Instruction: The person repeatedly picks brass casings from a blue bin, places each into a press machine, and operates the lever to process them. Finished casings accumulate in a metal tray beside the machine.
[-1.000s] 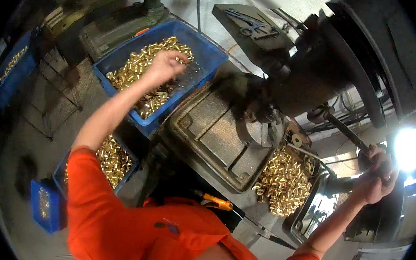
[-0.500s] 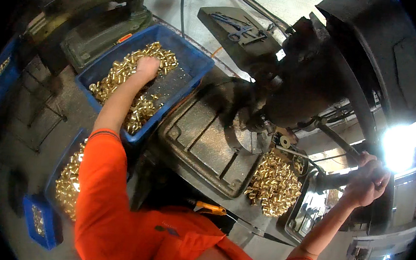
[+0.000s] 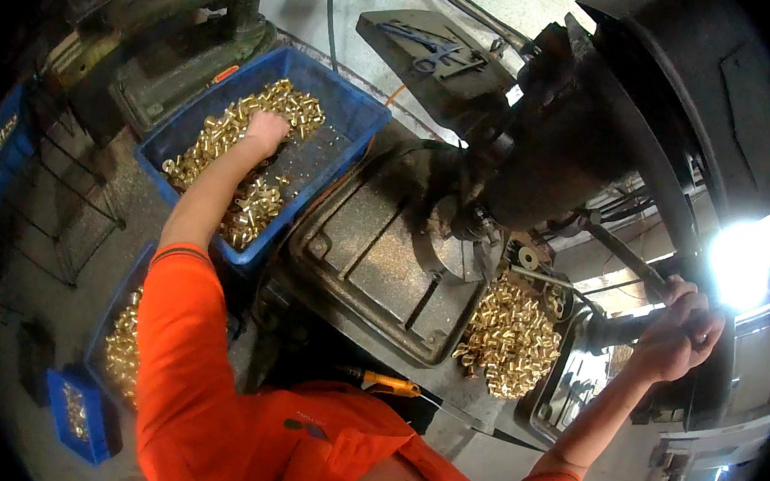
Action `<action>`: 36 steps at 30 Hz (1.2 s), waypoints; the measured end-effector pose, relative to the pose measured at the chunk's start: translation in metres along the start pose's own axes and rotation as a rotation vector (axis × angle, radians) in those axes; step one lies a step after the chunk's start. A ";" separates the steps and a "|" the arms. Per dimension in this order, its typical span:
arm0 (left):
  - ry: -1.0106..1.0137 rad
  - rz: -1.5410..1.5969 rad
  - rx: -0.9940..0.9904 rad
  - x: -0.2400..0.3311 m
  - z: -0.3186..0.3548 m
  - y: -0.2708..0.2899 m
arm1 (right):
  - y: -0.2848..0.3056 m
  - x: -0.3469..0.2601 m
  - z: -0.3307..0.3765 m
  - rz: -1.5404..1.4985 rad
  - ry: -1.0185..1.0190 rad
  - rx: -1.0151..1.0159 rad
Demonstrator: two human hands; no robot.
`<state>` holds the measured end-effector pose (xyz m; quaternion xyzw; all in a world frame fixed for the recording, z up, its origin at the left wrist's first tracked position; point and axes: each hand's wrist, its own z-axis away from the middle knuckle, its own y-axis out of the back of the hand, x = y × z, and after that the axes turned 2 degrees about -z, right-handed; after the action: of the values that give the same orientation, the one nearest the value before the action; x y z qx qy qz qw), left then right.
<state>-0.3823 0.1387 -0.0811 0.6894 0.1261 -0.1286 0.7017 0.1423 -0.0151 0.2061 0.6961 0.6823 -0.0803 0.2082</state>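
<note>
My left hand (image 3: pixel 267 132) reaches into a blue bin (image 3: pixel 359 112) at the upper left, its curled fingers down among small shiny brass fittings (image 3: pixel 261 202). The fingertips are hidden, so what they hold cannot be made out. Far to the right, my right hand (image 3: pixel 674 340) is wrapped around a dark lever handle (image 3: pixel 624 250) on the drill press (image 3: pixel 545 163). Between my hands lies the machine's slotted metal table (image 3: pixel 371 248), strewn with brass chips. Under the press's head sits a round fixture (image 3: pixel 452 246), partly in shadow.
A heap of brass fittings (image 3: pixel 511 341) lies right of the table. An orange-handled tool (image 3: pixel 392 385) is close to my body. More blue bins (image 3: pixel 98 439) with brass parts stand at lower left. Tools lie on a dark plate (image 3: pixel 400 52) at the back.
The view has shifted slightly. My left hand stays in the bin and has moved little among the fittings. My right hand keeps its grip on the lever handle.
</note>
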 end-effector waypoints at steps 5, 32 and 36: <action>0.017 0.046 0.108 -0.009 0.011 0.003 | 0.001 0.000 -0.001 -0.011 0.013 -0.030; -0.959 0.399 -0.110 0.226 0.107 0.132 | -0.005 -0.005 0.007 -0.057 0.010 0.019; -0.939 0.285 -0.006 0.237 0.111 0.127 | -0.006 -0.006 0.012 -0.046 -0.011 0.061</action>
<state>-0.1159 0.0282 -0.0444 0.5652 -0.2993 -0.3279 0.6953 0.1377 -0.0257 0.1971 0.6858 0.6944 -0.1097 0.1885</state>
